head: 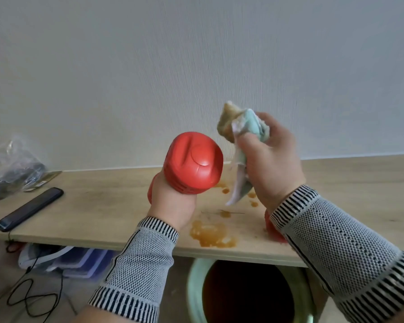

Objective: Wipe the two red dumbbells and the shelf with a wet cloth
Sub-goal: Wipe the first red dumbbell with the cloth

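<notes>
Single head view, looking forward and down, close over shelf (103, 206) against wall (196, 66).

We see two bare hands, left hand (173, 201) and right hand (271, 164), no rings or watch that we can make out. Both forearms wear matching knit sleeves: left sleeve (135, 266), right sleeve (343, 250). Each sleeve's main body is a fine grey-white mesh with small dark dots. At the wrist end of each sleeve sits a band of black-and-white stripes; a second striped band closes the end nearer the elbow. A thin dark line runs lengthwise along each sleeve.
</notes>
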Available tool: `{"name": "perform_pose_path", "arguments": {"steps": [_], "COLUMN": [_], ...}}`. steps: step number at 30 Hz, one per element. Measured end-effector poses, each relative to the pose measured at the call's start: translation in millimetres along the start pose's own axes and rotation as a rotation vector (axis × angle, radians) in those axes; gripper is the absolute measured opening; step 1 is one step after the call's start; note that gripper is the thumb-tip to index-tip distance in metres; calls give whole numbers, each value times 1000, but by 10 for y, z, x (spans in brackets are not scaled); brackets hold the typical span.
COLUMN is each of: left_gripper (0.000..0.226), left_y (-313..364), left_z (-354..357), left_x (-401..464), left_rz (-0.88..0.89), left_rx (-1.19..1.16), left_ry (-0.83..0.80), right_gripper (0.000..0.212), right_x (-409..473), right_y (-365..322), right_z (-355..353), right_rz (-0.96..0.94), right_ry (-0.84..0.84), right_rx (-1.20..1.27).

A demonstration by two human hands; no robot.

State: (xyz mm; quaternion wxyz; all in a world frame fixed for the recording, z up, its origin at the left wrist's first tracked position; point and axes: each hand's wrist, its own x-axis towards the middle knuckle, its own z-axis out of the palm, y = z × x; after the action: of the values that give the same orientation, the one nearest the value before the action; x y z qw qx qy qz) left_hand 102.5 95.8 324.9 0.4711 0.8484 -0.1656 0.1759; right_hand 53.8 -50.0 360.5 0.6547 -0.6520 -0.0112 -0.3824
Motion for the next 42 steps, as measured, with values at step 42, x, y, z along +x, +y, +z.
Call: {"name": "perform_pose_path", "arguments": {"steps": [42], "left_gripper": [11], "left_y": [248], "left_z": [55], "left_x": [-139], "left_rz": [197], "left_rx": [274], "left_ry": [-374], "right_gripper": [35], "right_x": [82], "right_y": [200], "right_z": [-131], "right_rz": [614], "right_ry": [-233], "right_rx": [156]}}
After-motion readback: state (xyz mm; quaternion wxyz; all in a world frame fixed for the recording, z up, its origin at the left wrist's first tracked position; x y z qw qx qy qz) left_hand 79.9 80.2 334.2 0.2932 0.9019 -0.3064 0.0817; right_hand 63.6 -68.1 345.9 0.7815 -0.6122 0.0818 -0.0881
